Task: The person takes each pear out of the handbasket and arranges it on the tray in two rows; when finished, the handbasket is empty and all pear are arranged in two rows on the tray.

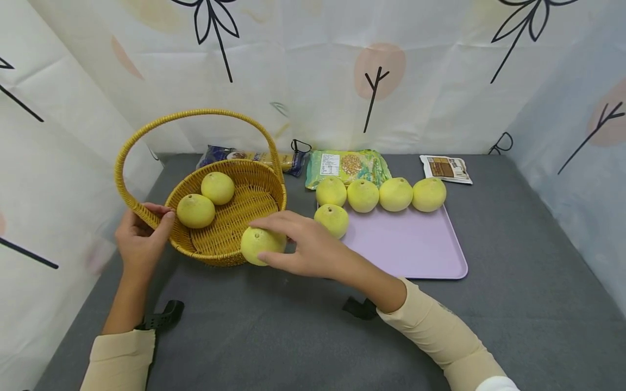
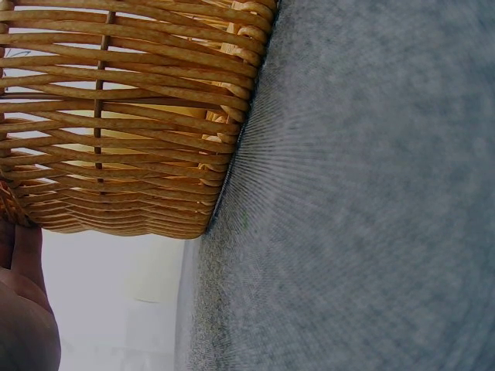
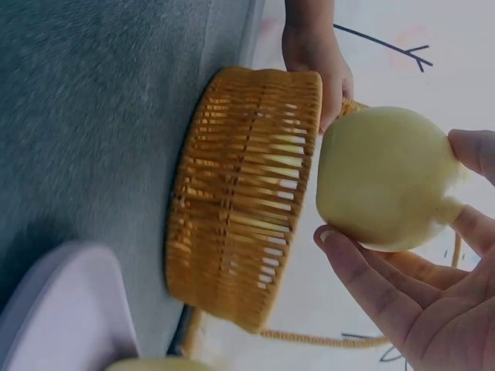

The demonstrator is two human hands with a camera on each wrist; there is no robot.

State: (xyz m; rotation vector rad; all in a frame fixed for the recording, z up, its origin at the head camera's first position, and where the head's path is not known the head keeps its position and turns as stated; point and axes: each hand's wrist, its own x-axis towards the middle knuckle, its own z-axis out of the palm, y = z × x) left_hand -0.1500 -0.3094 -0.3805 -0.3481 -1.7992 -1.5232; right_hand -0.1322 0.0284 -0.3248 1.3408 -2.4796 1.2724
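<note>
Loading basket (image 1: 210,257), apparently: right hand (image 1: 307,243) grasps fruit (image 1: 261,247) at near-right edge; left hand (image 1: 142,239) grips handle (image 1: 195,112), left edge. Next likely needs lowering, release.

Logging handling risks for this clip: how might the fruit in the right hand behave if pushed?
The fruit would probably roll, being nearly round. It may be slippery, as its skin looks smooth. It is likely firm: its outline looks undented in the right hand.
</note>
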